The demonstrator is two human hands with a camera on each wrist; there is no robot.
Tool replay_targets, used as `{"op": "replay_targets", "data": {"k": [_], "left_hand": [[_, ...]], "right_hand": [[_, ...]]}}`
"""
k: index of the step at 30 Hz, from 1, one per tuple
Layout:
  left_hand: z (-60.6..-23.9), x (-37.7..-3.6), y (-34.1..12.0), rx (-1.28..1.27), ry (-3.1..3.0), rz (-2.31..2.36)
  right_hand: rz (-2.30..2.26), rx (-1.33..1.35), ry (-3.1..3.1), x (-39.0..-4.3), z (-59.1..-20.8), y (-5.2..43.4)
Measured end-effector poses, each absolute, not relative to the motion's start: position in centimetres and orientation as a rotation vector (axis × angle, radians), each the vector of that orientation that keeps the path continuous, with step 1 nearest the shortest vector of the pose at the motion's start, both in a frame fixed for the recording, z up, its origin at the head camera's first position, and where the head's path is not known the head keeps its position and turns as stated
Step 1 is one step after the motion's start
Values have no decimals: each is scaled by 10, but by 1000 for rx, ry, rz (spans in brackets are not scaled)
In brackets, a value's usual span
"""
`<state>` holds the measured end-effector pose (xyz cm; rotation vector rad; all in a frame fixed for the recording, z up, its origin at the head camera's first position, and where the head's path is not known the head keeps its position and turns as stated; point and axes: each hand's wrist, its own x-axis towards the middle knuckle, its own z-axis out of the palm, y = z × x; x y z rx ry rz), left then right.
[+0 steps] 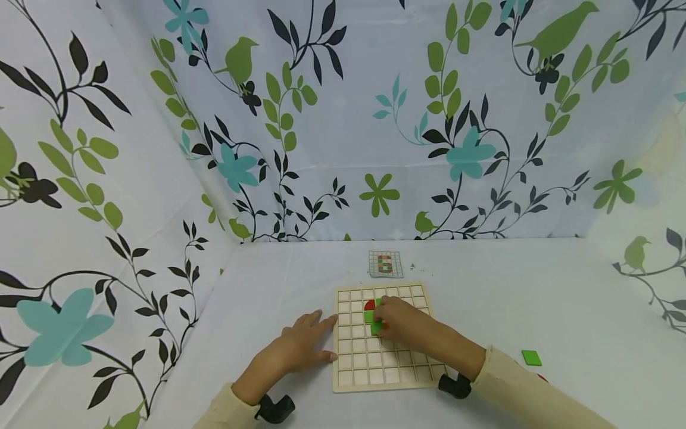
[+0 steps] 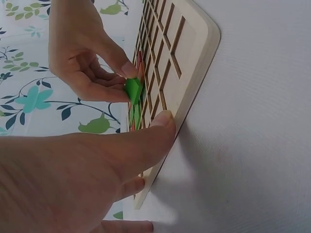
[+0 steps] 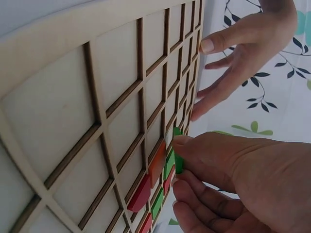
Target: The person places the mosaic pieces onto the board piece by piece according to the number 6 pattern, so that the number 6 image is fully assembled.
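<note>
the table (image 1: 536,298) is covered in a plain white cloth, with leaf-and-bird patterned fabric (image 1: 343,119) hung behind it and to both sides.

a wooden grid board (image 1: 354,357) lies flat on the table in front of the person, its square cells mostly bare. several red and green tiles sit in cells near the board's far middle; the right wrist view shows a red tile (image 3: 141,194) with one rounded corner, and green ones beside it.

the left hand (image 1: 297,348) rests palm down on the cloth at the board's left edge, fingers straight and spread, fingertips touching the wooden rim. it grasps nothing. the left wrist view shows its thumb (image 2: 155,131) pressed against the rim.

the right hand (image 1: 399,319) lies over the board's upper middle, its fingers curled. it pinches a small green tile (image 2: 132,90) between thumb and fingertips, tilted on edge, its lower side touching the board among the placed tiles.

a small pattern card (image 1: 385,264) printed with a grid and a coloured figure lies just beyond the board's far edge, apart from it.

a loose green tile (image 1: 532,357) lies on the cloth to the right, well apart from the board, near the right sleeve.
</note>
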<state>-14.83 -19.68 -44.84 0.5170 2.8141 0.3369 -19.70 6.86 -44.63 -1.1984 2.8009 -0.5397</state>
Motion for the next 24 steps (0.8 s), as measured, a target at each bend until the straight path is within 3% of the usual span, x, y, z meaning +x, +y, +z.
{"op": "replay_targets", "data": {"k": [24], "left_hand": [[-446, -146, -197, 515, 2800, 383]], "right_hand": [[-461, -1216, 2800, -195, -446, 57]]}}
